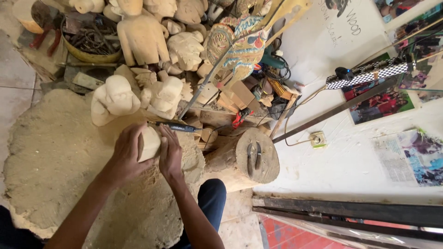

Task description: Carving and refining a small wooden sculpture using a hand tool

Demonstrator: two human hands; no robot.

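Observation:
My left hand (125, 154) wraps around a pale, rough-cut wooden block (148, 144) and holds it in front of me. My right hand (170, 152) presses against the block's right side and grips a slim dark carving tool (175, 126) that lies across the block's top, its tip pointing right. Both hands hover over a large mound of sawdust (60, 157). My dark trouser knee (211, 196) shows below the right forearm.
Several unfinished pale wooden figures (138, 64) are piled ahead, next to a bowl of metal tools (90, 41). A log stump (251, 159) with small tools on top stands to the right. A painted flat puppet (237, 44), wood scraps, cables and a white wall with posters lie beyond.

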